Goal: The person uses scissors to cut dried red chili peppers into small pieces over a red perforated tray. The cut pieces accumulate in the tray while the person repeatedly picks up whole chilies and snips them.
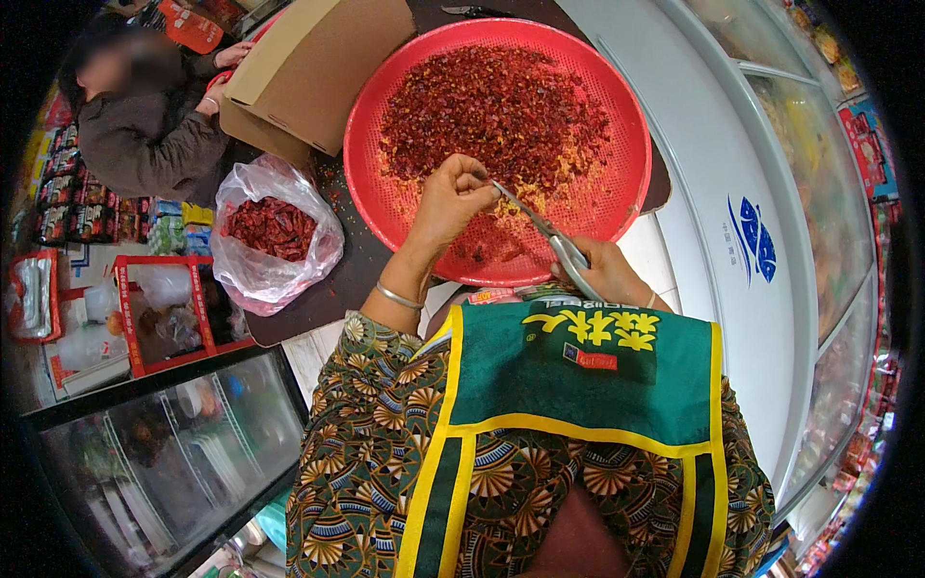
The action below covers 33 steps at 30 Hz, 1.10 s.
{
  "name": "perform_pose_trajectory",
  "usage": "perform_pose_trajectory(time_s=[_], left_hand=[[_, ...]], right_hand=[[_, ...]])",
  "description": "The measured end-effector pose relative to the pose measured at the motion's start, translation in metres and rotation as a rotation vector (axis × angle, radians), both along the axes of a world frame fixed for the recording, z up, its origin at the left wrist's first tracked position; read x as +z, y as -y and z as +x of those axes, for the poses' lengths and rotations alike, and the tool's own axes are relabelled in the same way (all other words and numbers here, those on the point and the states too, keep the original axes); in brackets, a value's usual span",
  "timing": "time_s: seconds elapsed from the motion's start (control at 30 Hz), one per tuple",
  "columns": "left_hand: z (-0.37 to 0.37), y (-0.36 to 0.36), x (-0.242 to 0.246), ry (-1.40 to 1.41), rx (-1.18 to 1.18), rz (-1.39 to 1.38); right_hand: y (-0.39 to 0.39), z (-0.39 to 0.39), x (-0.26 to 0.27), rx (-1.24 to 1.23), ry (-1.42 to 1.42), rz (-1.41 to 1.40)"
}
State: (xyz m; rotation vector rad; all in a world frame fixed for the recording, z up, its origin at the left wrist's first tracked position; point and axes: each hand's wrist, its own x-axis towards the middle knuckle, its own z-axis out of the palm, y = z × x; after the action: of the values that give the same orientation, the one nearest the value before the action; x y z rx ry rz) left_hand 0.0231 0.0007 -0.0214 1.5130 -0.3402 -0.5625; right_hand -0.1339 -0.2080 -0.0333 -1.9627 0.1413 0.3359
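Observation:
My left hand [452, 195] is over a round red plastic sieve basket [629, 144], its thumb and fingers pinched together. Whether something small sits between those fingertips is hidden. In my right hand [614, 269] is a pair of metal scissors [553, 233], the blades angled up and left so that their tips come close to the left fingertips. Cut dried red chili pieces [484, 101] cover much of the basket's far part. Pale yellow seeds [531, 195] lie nearer to me, below and beside my left hand. The basket rests on a dark tabletop.
Left of the basket, a clear plastic bag [325, 235] holds whole dried chilies [271, 227]. Behind it stands a cardboard box [311, 72], with another person [152, 137] beside it. A white chest freezer [712, 173] borders the right. A dark-handled tool [473, 11] lies at the far table edge.

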Motion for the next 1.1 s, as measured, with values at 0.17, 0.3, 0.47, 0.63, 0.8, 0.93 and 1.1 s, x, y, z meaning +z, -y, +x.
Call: perform_pose_trajectory(time_s=[0.17,0.3,0.47,0.63,0.8,0.93,1.1], left_hand=[[0.005,0.001,-0.007,0.026,-0.023,0.052],[0.02,-0.007,-0.03,0.191,0.017,0.192],[0.012,-0.022,-0.043,0.576,-0.03,0.52],[-0.001,-0.04,-0.064,0.388,-0.368,0.711],[-0.02,-0.032,-0.053,0.527,-0.427,0.868],[-0.016,-0.029,-0.068,0.712,-0.463,0.947],[-0.014,-0.028,-0.077,0.751,-0.443,0.951]], right_hand=[[0.002,-0.001,0.001,-0.023,-0.061,0.029],[0.004,-0.006,-0.008,-0.117,-0.067,0.055],[0.012,-0.015,-0.004,-0.176,-0.122,0.057],[0.018,-0.02,-0.005,-0.185,-0.114,0.001],[0.018,-0.021,-0.002,-0.194,-0.139,0.022],[0.015,-0.02,0.005,-0.163,-0.138,-0.03],[0.016,-0.02,-0.001,-0.182,-0.11,-0.013]])
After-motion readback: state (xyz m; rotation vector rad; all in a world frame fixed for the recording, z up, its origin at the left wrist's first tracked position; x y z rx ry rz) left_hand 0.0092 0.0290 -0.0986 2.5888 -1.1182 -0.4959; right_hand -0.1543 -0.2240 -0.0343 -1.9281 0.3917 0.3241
